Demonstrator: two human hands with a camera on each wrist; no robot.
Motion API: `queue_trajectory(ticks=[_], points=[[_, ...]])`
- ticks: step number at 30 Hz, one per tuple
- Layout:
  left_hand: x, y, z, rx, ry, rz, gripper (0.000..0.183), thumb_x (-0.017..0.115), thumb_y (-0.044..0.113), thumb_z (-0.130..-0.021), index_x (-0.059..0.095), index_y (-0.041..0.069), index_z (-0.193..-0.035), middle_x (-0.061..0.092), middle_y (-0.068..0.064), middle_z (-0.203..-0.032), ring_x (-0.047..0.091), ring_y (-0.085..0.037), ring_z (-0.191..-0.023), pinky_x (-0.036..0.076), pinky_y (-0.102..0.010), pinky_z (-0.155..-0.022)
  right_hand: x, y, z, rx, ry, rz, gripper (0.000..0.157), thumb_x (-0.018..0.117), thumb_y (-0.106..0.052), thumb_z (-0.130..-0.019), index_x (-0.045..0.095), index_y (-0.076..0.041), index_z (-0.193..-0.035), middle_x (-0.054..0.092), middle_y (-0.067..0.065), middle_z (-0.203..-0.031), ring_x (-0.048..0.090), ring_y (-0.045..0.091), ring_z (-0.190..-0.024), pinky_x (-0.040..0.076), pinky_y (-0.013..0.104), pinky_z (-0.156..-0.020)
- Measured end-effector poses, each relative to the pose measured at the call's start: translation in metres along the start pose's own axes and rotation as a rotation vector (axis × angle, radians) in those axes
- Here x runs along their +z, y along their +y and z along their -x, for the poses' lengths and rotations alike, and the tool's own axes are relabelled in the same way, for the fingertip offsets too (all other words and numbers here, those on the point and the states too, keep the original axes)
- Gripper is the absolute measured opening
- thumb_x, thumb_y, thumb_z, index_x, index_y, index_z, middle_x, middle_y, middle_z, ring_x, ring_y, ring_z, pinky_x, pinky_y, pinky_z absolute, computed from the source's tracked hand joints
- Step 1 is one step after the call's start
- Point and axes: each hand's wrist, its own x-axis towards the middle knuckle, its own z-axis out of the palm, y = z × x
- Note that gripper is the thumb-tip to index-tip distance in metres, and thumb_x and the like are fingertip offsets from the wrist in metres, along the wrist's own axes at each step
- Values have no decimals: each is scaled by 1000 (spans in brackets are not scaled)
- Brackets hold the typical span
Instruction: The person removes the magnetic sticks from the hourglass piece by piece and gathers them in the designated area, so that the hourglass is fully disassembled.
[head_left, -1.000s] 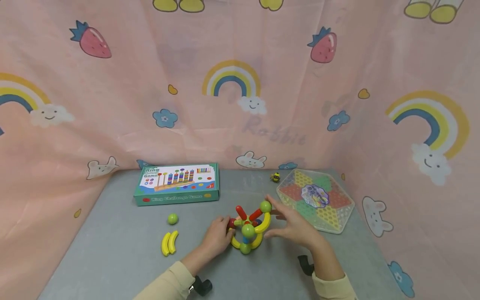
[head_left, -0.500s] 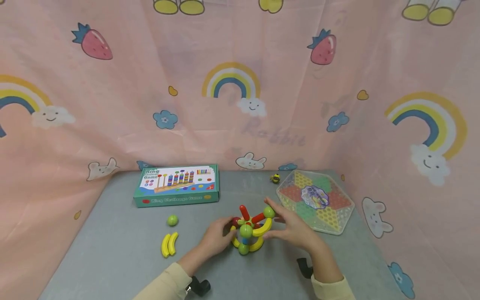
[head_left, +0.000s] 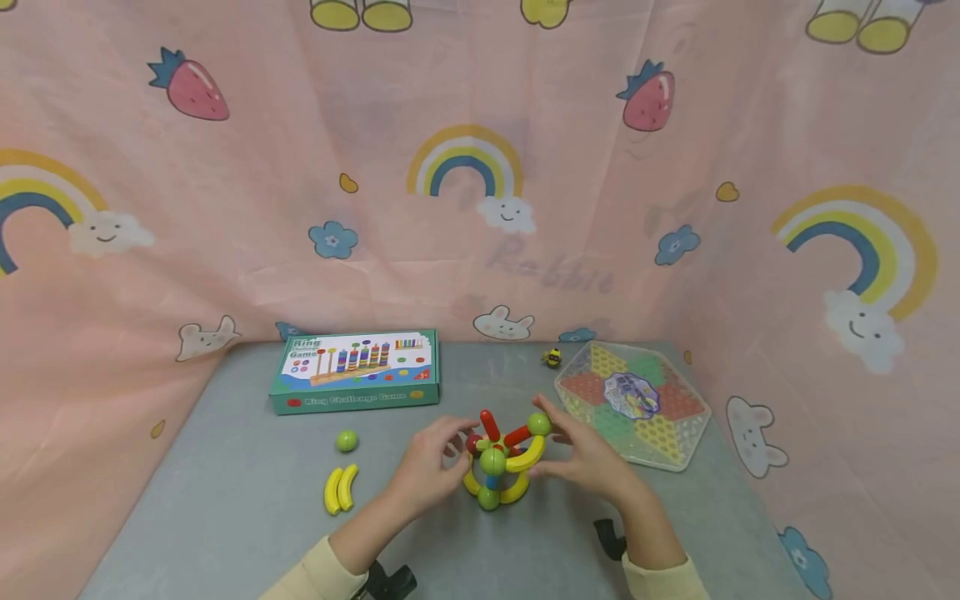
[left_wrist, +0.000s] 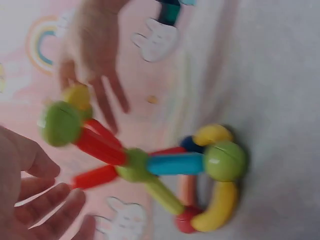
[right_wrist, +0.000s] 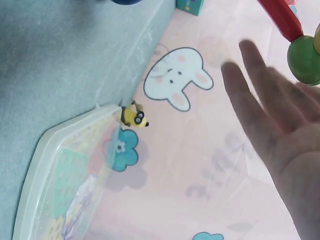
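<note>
A toy built of coloured magnetic sticks and balls [head_left: 492, 462] stands on the table between both hands. Its base has curved yellow sticks [left_wrist: 223, 206], and red sticks [left_wrist: 100, 146] fan out from a central green ball [left_wrist: 134, 165]. My left hand [head_left: 426, 467] is at its left side, fingers loosely bent around nothing; in the left wrist view its fingertips are beside the tip of one red stick. On the other side, my right hand [head_left: 592, 450] has its fingers spread behind the upper green ball [right_wrist: 304, 60], thumb below it, without a grip.
To the left lie a loose green ball [head_left: 347, 441] and two curved yellow sticks [head_left: 341, 489]. Behind are a green Ring Challenge Game box [head_left: 356, 371], a small bee figure [head_left: 552, 357] and a hexagonal Chinese checkers board [head_left: 633, 404]. A pink printed cloth [head_left: 465, 275] hangs at the back.
My left hand has let go of the toy's dark red ball and drawn back to the left. The toy has shifted slightly, its upper green ball moving right and down. The right hand stays nearly in place.
</note>
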Motion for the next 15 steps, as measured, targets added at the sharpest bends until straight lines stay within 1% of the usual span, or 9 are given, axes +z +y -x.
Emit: queue_trajectory(ticks=[2, 4, 6, 8, 9, 11, 13, 15], points=[[-5, 8, -1, 17, -34, 19, 37, 65, 4, -90, 68, 11, -126, 67, -2, -119, 64, -12, -92, 57, -22, -75, 0, 0, 1, 0, 21, 11, 106, 87, -31, -77, 25, -14, -161, 34, 14, -163, 42, 37, -144, 43, 56, -109], [-8, 14, -2, 27, -95, 35, 38, 64, 7, -91, 66, 12, -128, 63, -1, -126, 64, -13, -94, 57, -20, -75, 0, 0, 1, -3, 39, 17, 106, 88, -31, -77, 26, -13, -161, 37, 15, -161, 45, 37, -141, 43, 57, -109], [-9, 18, -2, 39, -158, 48, 40, 67, 13, -91, 65, 12, -132, 60, 0, -130, 63, -15, -95, 57, -21, -75, 0, 0, 1, -6, 42, 17, 105, 88, -30, -76, 28, -13, -160, 40, 16, -159, 47, 37, -139, 44, 57, -108], [-9, 22, -3, 62, -210, 36, 44, 72, 19, -91, 63, 13, -134, 58, 0, -131, 62, -15, -94, 58, -24, -75, 0, 0, 2, -2, 41, 27, 102, 87, -32, -77, 30, -12, -159, 43, 15, -157, 51, 38, -136, 45, 57, -107], [-8, 23, -3, 75, -232, 19, 46, 74, 22, -90, 63, 15, -134, 57, 1, -131, 62, -15, -93, 57, -24, -76, 0, 0, 2, 3, 42, 33, 100, 87, -33, -77, 32, -12, -158, 44, 15, -156, 53, 38, -134, 46, 56, -106], [-6, 25, -3, 103, -255, -32, 47, 78, 25, -89, 63, 17, -133, 58, 2, -128, 61, -14, -90, 56, -22, -76, 0, 0, 2, 15, 40, 43, 97, 86, -35, -78, 35, -12, -157, 45, 15, -156, 55, 40, -131, 47, 56, -105], [-3, 26, -4, 138, -258, -100, 45, 79, 26, -88, 65, 17, -130, 59, 3, -123, 60, -11, -88, 54, -20, -76, 0, -2, 2, 22, 42, 59, 94, 86, -36, -78, 38, -12, -156, 46, 14, -155, 57, 41, -128, 47, 57, -104], [0, 27, -5, 172, -244, -174, 40, 79, 26, -89, 67, 18, -126, 59, 3, -118, 59, -8, -87, 53, -16, -76, 0, -3, 2, 19, 42, 70, 93, 86, -36, -78, 39, -12, -155, 46, 13, -155, 58, 40, -127, 48, 57, -104]])
